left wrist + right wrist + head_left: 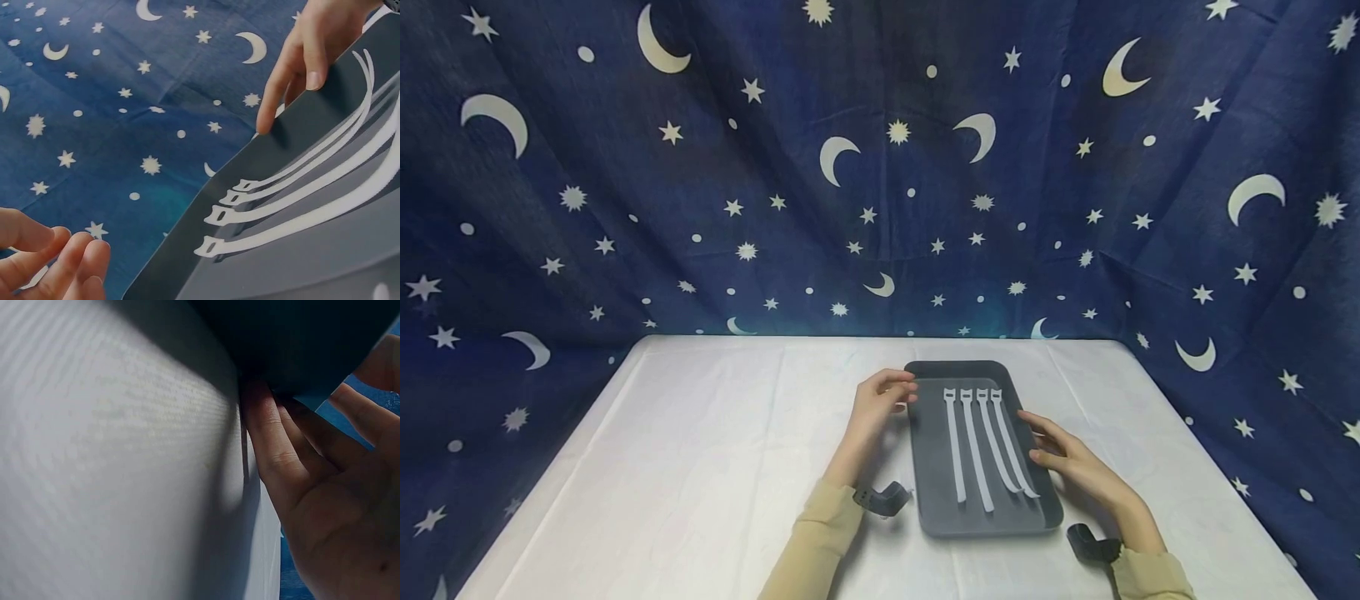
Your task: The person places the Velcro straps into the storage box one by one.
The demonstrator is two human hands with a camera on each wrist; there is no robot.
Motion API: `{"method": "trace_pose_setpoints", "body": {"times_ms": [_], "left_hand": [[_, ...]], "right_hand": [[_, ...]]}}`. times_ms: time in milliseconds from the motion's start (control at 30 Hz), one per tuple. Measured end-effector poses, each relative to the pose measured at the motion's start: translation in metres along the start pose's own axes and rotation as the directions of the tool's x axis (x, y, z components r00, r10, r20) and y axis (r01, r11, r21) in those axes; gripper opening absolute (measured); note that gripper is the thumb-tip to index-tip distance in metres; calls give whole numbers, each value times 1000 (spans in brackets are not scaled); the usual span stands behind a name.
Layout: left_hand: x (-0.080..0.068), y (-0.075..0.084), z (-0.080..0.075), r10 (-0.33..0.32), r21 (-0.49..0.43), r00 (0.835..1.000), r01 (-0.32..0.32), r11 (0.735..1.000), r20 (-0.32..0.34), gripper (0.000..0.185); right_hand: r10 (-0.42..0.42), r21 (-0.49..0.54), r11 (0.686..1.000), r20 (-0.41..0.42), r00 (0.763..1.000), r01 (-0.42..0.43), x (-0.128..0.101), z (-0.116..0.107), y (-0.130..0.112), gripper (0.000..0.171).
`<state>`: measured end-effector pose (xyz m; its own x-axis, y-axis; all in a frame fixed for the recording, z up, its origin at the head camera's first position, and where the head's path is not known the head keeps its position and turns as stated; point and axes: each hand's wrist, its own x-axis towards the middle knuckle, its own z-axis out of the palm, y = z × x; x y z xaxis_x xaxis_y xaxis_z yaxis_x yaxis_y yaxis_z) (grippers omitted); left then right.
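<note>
Four White Straps on a Dark Tray, a Hand at Each Side

Four white straps [985, 446] lay side by side along a dark grey tray [936, 492], their looped heads toward the far end and their tails curving slightly to the right. The tray sat on a surface [700, 467] covered by a white cloth, near the middle and toward the person. The left hand [876, 408] rested just beside the tray's left rim, its fingers [75, 262] loosely bent and grasping nothing. The right hand [1063, 454] lay against the tray's right edge; its fingers [275, 450] were nearly straight, released, with their tips tucked under the rim in the right wrist view. Both arms wore beige sleeves [820, 542], each wrist carrying a black band. A dark blue cloth with moons and stars [880, 167] hung behind and beside the surface
</note>
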<state>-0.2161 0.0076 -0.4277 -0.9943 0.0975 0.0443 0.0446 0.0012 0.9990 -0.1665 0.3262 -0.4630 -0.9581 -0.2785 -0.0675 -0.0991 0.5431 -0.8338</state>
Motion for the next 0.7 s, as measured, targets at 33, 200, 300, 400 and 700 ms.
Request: {"method": "trace_pose_setpoints", "body": {"times_ms": [33,200,300,400,700], "left_hand": [[-1,0,-2,-3,-3,1000,3,1000,-9,25],[-3,-2,-11,-26,-30,998,24,999,-51,25],[-3,-1,-18,-35,-34,997,32,999,-72,26],[-2,-2,-24,-39,-23,995,37,999,-90,26],[7,-17,-38,-48,10,973,52,999,-224,23]], "right_hand": [[-3,-5,1000,-3,1000,3,0,0,0,63],[-6,-23,1000,-1,1000,6,-1,0,-1,63],[-4,-14,1000,5,1000,5,-1,1,-2,64],[-11,-15,1000,10,1000,11,-1,0,-1,64],[-1,-22,1000,12,1000,1,1,1,2,64]]}}
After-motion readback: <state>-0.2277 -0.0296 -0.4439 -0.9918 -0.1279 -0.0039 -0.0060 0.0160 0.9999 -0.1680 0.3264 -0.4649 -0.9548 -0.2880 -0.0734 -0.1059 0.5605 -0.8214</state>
